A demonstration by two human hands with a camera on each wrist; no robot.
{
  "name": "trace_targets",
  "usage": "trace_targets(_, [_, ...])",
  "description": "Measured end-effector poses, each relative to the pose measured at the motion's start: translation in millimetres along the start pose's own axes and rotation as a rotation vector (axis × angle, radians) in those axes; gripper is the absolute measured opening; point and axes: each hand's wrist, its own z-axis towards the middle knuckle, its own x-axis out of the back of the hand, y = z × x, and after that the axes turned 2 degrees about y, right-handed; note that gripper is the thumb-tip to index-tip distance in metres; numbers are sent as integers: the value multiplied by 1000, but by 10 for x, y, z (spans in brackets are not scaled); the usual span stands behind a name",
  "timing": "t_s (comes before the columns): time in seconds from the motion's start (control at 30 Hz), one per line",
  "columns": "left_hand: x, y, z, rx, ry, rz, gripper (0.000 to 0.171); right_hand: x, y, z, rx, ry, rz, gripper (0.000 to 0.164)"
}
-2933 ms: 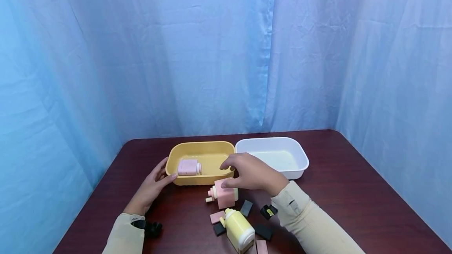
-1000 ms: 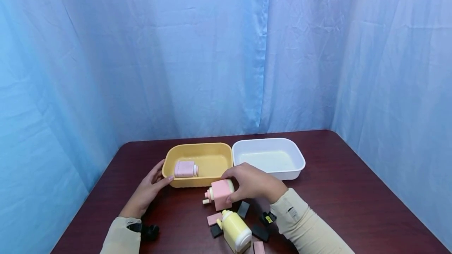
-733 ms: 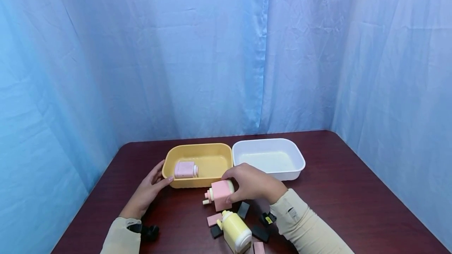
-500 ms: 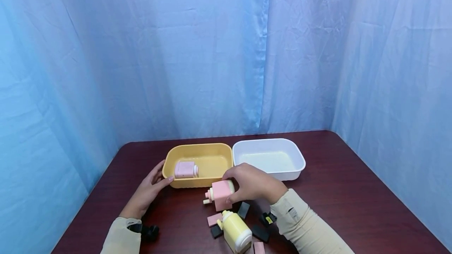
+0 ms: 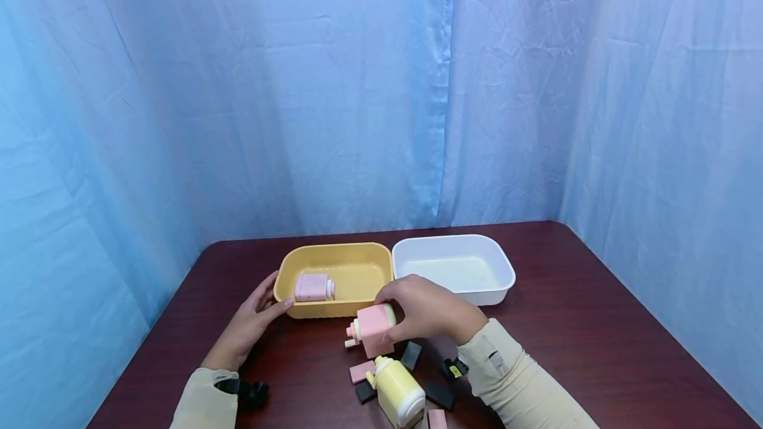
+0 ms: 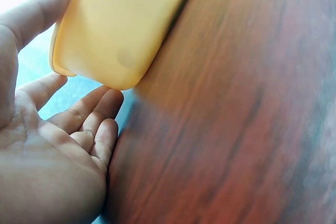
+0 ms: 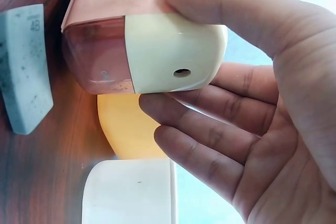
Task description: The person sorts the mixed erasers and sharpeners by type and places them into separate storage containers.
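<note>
My right hand (image 5: 432,308) holds a pink pencil sharpener (image 5: 374,330) between thumb and fingers, its crank pointing left in the head view. Up close, the sharpener's cream end (image 7: 173,51) shows a pencil hole, beside a see-through shavings drawer (image 7: 100,56). My left hand (image 5: 250,320) grips the front left corner of a yellow tray (image 5: 334,310), thumb (image 6: 39,19) at the rim and fingertips against the outside wall. Inside the tray, near its left end, lies a lilac pencil sharpener (image 5: 312,286).
A white tray (image 5: 507,286) stands against the yellow tray's right side. A yellow pencil sharpener (image 5: 398,386) lies nearer me, among black erasers (image 5: 440,394) and pink erasers (image 5: 361,371). Another eraser, marked 4B (image 7: 26,72), lies close to the pink sharpener. Blue curtains (image 5: 357,85) surround the table.
My right hand has come down from above and taken hold of the pink pencil sharpener, which has since turned slightly. The left hand has stayed at the yellow tray's corner.
</note>
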Motion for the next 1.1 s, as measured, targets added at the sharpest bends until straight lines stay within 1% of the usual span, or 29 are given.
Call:
trace_targets(0.37, [-2,11,-4,-4,2,0,95,64,-34,-15,26,28,-33,43])
trace_targets(0.47, [-1,2,-5,0,2,0,95,82,-45,-20,36,31,-44,42])
trace_targets(0.67, [13,-33,11,-15,-12,-16,94,118,-71,-34,50,48,-51,44])
trace_targets(0.9, [18,-31,-2,-13,-17,-12,96,137,-67,-52,69,85,-51,45])
trace_targets(1.1, [17,-29,-1,-22,-17,-13,95,181,-81,-71,83,125,-73,45])
